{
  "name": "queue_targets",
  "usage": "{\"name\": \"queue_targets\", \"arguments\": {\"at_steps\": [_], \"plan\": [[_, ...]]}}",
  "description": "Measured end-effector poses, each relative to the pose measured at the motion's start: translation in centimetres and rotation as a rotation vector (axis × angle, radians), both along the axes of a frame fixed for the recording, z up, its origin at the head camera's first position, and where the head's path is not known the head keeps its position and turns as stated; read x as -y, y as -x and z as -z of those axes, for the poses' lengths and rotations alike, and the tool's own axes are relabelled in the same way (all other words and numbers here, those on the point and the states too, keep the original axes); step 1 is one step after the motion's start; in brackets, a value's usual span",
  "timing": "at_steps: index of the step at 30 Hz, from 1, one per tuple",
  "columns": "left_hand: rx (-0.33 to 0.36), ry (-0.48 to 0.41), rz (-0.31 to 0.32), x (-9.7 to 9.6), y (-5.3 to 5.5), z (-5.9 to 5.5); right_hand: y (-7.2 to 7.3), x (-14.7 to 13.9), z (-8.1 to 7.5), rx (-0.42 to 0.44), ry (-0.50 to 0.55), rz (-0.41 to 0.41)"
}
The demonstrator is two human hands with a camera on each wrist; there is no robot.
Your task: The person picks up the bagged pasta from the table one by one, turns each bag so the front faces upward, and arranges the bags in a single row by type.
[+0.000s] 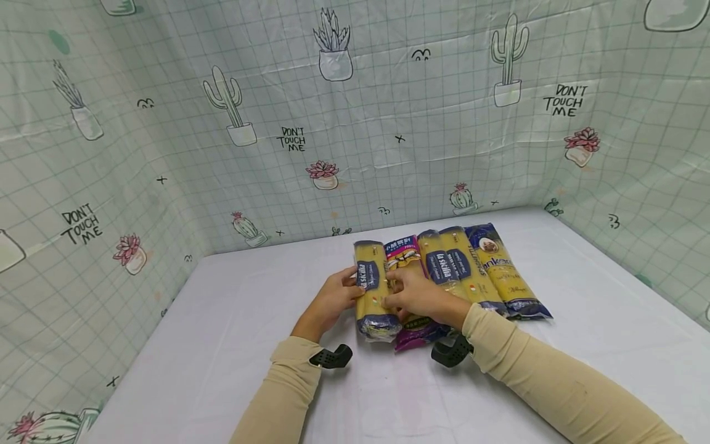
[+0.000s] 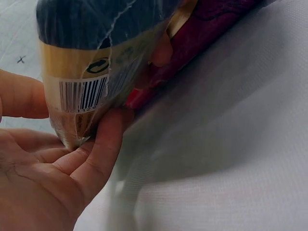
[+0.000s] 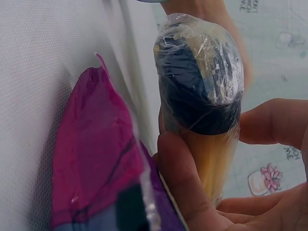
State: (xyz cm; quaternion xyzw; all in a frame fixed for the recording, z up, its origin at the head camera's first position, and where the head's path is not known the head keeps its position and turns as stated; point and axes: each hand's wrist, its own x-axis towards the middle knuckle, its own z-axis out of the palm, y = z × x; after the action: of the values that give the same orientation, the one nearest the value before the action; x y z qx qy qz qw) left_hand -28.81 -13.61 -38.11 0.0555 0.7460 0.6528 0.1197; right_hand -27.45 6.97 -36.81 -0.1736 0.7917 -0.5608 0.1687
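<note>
Both hands hold a clear-wrapped pack of spaghetti (image 1: pixel 371 311) with a dark blue label and blue ends, leftmost in a row of pasta packs. My left hand (image 1: pixel 333 302) grips its left side; in the left wrist view, the thumb lies along one side and fingers (image 2: pixel 98 163) are tucked beneath the barcode edge. From the right, my right hand (image 1: pixel 424 296) grips it, its thumb and fingers on either side of the pack (image 3: pixel 214 154) in the right wrist view. A pink and purple pasta bag (image 1: pixel 407 256) lies just right of this pack, partly hidden under the right hand.
Further right lie two more yellow spaghetti packs, one nearer (image 1: pixel 438 262) and one beyond (image 1: pixel 471 271), then a blue and yellow pasta bag (image 1: pixel 505 265) at the row's end. A white cloth covers the table (image 1: pixel 249 308). A cactus-printed curtain (image 1: pixel 377 111) encloses the back and sides.
</note>
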Motion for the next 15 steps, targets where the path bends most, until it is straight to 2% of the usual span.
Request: {"name": "queue_targets", "arguments": {"at_steps": [8,15], "plan": [[0.004,0.002,0.007,0.01,0.0,0.22,0.06,-0.11,0.07,0.01,0.008,-0.025],[0.013,0.02,0.004,-0.01,-0.05,0.3,-0.04,-0.09,0.22,-0.038,-0.044,-0.045]]}}
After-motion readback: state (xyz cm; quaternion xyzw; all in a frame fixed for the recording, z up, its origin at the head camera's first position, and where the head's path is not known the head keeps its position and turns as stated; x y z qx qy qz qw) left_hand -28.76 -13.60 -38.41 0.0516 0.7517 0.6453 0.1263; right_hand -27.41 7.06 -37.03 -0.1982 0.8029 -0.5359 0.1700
